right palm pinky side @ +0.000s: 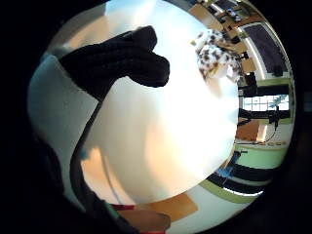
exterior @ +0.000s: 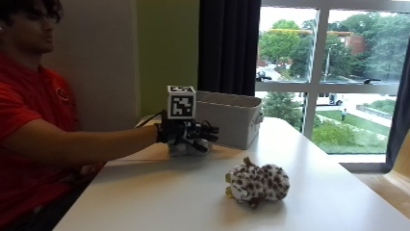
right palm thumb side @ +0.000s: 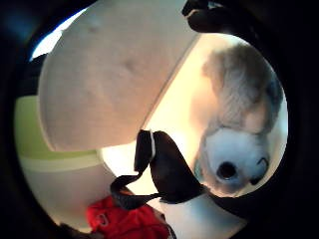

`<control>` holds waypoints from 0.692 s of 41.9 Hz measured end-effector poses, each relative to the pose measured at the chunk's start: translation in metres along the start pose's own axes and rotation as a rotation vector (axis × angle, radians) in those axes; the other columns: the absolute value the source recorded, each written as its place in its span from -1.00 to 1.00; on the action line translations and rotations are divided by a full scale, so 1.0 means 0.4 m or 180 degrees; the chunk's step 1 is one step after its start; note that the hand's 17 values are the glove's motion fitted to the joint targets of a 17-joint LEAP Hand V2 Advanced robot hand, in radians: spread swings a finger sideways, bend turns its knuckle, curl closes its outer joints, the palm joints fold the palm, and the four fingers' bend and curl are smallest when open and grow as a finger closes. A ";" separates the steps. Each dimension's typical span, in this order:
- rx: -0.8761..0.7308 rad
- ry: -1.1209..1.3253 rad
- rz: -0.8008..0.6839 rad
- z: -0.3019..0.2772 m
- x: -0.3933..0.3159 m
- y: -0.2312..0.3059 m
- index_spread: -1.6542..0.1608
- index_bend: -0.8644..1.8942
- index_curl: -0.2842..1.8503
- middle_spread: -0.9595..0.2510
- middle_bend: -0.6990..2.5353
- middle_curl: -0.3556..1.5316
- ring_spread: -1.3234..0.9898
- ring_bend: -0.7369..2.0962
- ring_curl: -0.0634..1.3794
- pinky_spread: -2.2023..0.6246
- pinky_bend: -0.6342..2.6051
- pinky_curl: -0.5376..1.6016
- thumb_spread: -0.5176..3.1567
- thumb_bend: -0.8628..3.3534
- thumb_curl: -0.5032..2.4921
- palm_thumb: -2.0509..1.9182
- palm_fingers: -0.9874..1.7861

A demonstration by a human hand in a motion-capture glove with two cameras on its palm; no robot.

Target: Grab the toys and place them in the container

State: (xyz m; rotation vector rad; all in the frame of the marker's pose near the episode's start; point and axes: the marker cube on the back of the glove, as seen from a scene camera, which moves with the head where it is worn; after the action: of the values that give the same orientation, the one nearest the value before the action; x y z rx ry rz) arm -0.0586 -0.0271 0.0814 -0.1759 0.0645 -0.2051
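My gloved right hand (exterior: pixel 187 131) is beside the near left corner of the grey fabric container (exterior: pixel 228 118), just above the table. Its fingers (right palm pinky side: pixel 119 61) curl down round a grey and white plush toy (exterior: pixel 185 147), which touches or sits barely above the tabletop. In the thumb side palm view this toy (right palm thumb side: pixel 234 149) is close to the palm, its dark eye showing, with the container's wall (right palm thumb side: pixel 114 74) right beside it. A brown-spotted white plush toy (exterior: pixel 257 183) lies on the table nearer the front, apart from the hand; it shows too in the little finger side view, spotted toy (right palm pinky side: pixel 214 56).
The white table (exterior: pixel 192 202) stretches from the person to the window side. The container stands at the table's back, open at the top. A green wall and dark curtain are behind it. The person's red shirt (right palm thumb side: pixel 124 219) is at the left.
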 end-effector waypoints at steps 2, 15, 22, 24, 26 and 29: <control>-0.0115 0.0049 0.0019 0.019 -0.002 0.003 0.34 -0.18 -0.29 0.43 -0.49 -0.30 0.15 -0.34 -0.64 0.63 0.02 -0.13 -0.11 -0.61 -0.49 0.01 -0.31; -0.0485 0.0137 0.0057 0.085 0.000 0.037 0.38 -0.36 -0.45 0.45 -0.48 -0.35 0.11 0.01 -0.46 0.47 0.13 -0.10 -0.08 -0.58 -0.46 0.08 -0.18; -0.0271 0.0453 0.0050 0.072 -0.018 0.034 0.35 -0.24 -0.44 0.31 -0.47 -0.38 -0.06 0.13 -0.40 0.30 0.20 -0.12 -0.02 -0.53 -0.42 0.18 0.16; -0.0091 0.0460 0.0001 0.071 -0.032 0.029 0.35 -0.21 -0.41 0.23 -0.42 -0.35 -0.10 0.15 -0.37 0.28 0.16 -0.13 -0.04 -0.51 -0.39 0.23 0.26; 0.0127 0.0694 -0.0022 0.073 -0.023 0.025 0.35 -0.19 -0.40 0.18 -0.39 -0.33 -0.14 0.15 -0.37 0.27 0.13 -0.14 -0.08 -0.51 -0.37 0.26 0.32; 0.0386 0.1009 0.0084 0.074 -0.003 0.013 0.33 -0.10 -0.35 0.09 -0.33 -0.29 -0.17 0.18 -0.35 0.26 0.07 -0.16 -0.14 -0.50 -0.33 0.30 0.51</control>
State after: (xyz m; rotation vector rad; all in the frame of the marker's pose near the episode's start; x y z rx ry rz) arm -0.0563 -0.0168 0.1094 -0.0202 0.3685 -0.2084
